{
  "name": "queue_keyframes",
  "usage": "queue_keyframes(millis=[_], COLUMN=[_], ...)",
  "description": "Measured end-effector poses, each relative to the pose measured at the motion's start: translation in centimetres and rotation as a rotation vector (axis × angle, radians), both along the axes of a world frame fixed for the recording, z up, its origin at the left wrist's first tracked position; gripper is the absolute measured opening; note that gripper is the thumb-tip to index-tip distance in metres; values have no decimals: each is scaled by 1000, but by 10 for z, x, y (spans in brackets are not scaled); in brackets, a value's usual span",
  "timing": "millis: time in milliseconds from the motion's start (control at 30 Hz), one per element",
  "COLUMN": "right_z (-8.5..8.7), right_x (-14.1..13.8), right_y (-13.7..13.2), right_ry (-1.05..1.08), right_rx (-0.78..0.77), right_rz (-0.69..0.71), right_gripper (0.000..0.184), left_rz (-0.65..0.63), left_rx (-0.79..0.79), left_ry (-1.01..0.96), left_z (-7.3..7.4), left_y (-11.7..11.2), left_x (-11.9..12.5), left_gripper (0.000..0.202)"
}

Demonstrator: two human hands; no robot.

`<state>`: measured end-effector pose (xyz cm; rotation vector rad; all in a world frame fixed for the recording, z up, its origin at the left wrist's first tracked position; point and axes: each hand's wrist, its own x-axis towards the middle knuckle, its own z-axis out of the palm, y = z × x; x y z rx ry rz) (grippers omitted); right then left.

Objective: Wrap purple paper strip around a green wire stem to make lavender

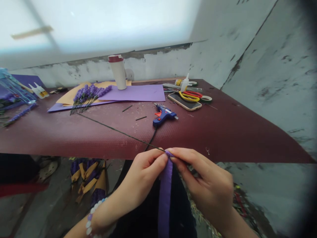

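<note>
My left hand [145,177] and my right hand [204,177] meet at the table's front edge. Between their fingertips they pinch the top of a long purple paper or fabric strip [165,195], which hangs down. A thin dark floral wire [121,132] runs from that pinch up across the table. Its end seems to be held in the fingers, though the fingertips hide the join. A beaded bracelet [90,215] circles my left wrist.
On the maroon table mat [223,138] lie a blue hot glue gun [163,115], purple lavender-like sprigs [89,94], purple paper [133,93], a white tumbler [118,72], a phone [184,101], and yellow-handled scissors [189,96]. More craft bundles sit below the table.
</note>
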<state>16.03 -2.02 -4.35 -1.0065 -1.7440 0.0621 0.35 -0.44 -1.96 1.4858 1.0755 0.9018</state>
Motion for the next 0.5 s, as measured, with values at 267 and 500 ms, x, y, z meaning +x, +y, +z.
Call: queue_keyframes(millis=[267, 500], right_z=[0, -2], right_x=[0, -3], right_y=[1, 1], right_ry=[-26, -11], right_rx=[105, 81], right_rz=[78, 24], right_gripper=[22, 22], left_rz=[40, 149], left_rx=[-155, -130], left_ry=[-81, -145], left_z=[1, 16], left_y=[1, -8], left_x=[2, 1], left_gripper=[28, 22])
